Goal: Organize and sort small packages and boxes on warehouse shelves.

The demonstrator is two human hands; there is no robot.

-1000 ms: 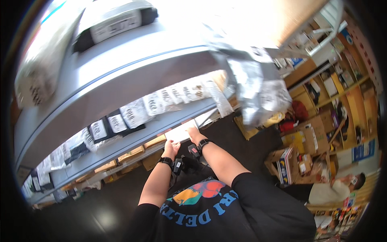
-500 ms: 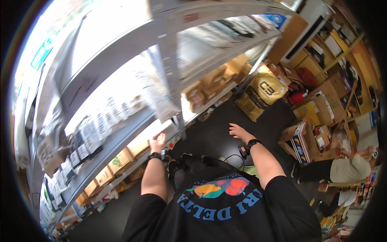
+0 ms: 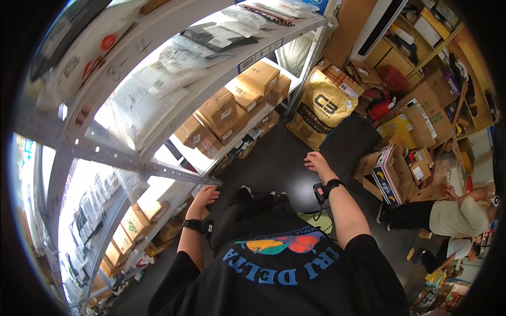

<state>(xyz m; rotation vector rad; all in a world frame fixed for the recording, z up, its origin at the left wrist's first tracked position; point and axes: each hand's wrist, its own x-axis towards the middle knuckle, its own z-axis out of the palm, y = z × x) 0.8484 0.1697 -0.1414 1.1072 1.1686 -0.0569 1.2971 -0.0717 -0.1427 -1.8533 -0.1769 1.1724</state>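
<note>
My left hand (image 3: 205, 194) is raised beside the metal shelving upright (image 3: 187, 175), its fingers apart and slightly curled around nothing. To its left, cardboard boxes (image 3: 132, 226) sit on a low shelf. My right hand (image 3: 317, 163) hangs in the air over the dark floor (image 3: 269, 166), fingers loosely spread and empty; the nearest large thing beyond it is a big yellow bag (image 3: 321, 116). Both wrists wear black straps with small devices. Grey and white plastic parcels (image 3: 168, 63) lie in rows on the upper shelf, above more brown boxes (image 3: 226, 110).
Piled cartons (image 3: 390, 168) and a red bundle (image 3: 390, 79) stand at the right, before wooden cubby shelves (image 3: 437, 31). A co-worker in a light top (image 3: 458, 216) is at the lower right, with another person (image 3: 453, 250) below.
A second ago both hands were on a white flat item on the low shelf; they have let go and moved apart. The view has swung along the shelving, showing more brown boxes and the yellow bag.
</note>
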